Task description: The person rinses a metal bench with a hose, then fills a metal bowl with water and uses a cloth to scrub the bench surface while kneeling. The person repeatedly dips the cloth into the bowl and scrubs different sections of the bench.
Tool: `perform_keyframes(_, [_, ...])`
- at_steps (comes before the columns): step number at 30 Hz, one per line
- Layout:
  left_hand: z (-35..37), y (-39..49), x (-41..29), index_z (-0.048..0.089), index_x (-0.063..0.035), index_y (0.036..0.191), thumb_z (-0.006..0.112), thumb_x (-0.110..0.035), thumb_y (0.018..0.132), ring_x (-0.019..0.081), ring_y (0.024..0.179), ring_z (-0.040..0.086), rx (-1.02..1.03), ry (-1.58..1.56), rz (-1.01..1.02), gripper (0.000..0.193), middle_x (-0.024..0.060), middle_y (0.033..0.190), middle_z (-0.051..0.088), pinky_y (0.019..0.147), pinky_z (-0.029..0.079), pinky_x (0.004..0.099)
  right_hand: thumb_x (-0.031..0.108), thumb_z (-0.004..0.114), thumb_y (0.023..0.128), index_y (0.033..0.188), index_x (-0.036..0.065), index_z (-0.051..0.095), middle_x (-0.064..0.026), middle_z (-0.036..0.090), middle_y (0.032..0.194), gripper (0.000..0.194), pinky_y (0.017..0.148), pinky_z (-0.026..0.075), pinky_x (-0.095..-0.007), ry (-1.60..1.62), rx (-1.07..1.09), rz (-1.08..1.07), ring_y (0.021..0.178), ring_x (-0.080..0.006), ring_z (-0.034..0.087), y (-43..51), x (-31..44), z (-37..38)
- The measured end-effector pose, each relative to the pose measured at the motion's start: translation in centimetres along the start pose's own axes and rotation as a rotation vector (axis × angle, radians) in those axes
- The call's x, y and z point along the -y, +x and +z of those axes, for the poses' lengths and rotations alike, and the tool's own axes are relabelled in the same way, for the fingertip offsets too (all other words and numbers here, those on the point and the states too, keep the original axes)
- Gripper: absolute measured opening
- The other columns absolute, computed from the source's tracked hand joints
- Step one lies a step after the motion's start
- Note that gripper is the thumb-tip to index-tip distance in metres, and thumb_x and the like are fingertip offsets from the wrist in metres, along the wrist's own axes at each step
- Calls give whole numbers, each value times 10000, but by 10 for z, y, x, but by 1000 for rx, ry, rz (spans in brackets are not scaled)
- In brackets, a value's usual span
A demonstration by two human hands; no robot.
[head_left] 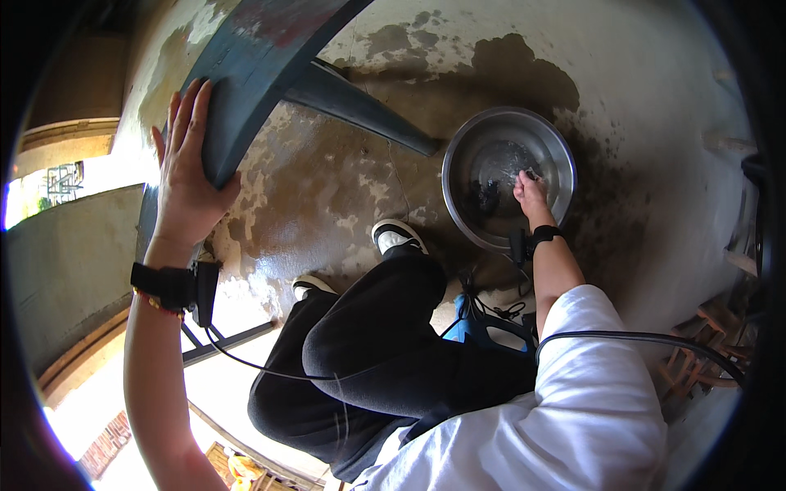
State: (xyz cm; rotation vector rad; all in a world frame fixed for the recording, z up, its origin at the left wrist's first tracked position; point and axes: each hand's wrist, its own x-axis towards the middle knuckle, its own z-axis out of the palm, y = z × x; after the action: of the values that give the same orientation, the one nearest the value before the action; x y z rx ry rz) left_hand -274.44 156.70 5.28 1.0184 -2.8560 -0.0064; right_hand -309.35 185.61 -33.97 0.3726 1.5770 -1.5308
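Note:
My left hand (184, 178) lies palm down on a worn blue-green wooden piece of furniture (258, 67), perhaps a bench or table. Its fingers point up along the surface, with the thumb spread at the near edge. Over to the right, my right hand (532, 190) reaches into a round metal basin (449, 184) on the floor. Its fingers are curled at the water (506, 156), which is stirred up near them. Something small and shiny shows by the fingertips; whether it is water or a held thing is unclear. A dark patch shows in the basin.
A furniture leg (362, 110) slants toward the basin over the wet concrete floor (344, 178). Beside my leg stands a blue object (470, 325) with a handle and black cords. A black cable (645, 336) crosses my white sleeve. Brown wooden pieces (706, 344) lie at far right.

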Motion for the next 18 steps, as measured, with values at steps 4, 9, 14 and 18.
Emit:
perform_keyframes(4, [4, -3, 9, 237, -202, 1364, 618, -45, 565, 256, 1333, 124, -30, -10, 8, 900, 52, 1411, 243, 1046, -18, 539, 237, 540, 851, 835, 67, 542, -72, 543, 645, 171, 436, 396, -294, -594, -233, -62, 506, -158, 505, 6, -8, -10])
perform_keyframes(9, [3, -1, 31, 183, -228, 1380, 624, -59, 586, 228, 1339, 97, -51, 31, 42, 924, 44, 1425, 214, 1037, -28, 557, 378, 415, 869, 929, 3, 620, -196, 607, 960, 432, 788, 413, -424, -1132, -311, -190, 907, -371, 560, 17, -15, -31])
perform_keyframes(14, [-11, 12, 49, 202, -241, 1377, 637, -78, 600, 226, 1340, 94, -75, -58, 100, 906, 60, 1426, 216, 1027, -53, 564, 323, 439, 807, 916, -66, 597, -257, 592, 934, 434, 808, 422, -395, -1204, -197, 131, 937, -363, 560, 4, 7, -18])
perform_keyframes(18, [-35, 25, 75, 163, -44, 1362, 681, -195, 569, 323, 1322, 102, 136, -39, 54, 959, 165, 1405, 197, 1076, 116, 438, 151, 579, 747, 990, 38, 590, -204, 592, 978, 269, 797, 436, -360, -1362, 178, -648, 938, -309, 566, -47, 40, 71])
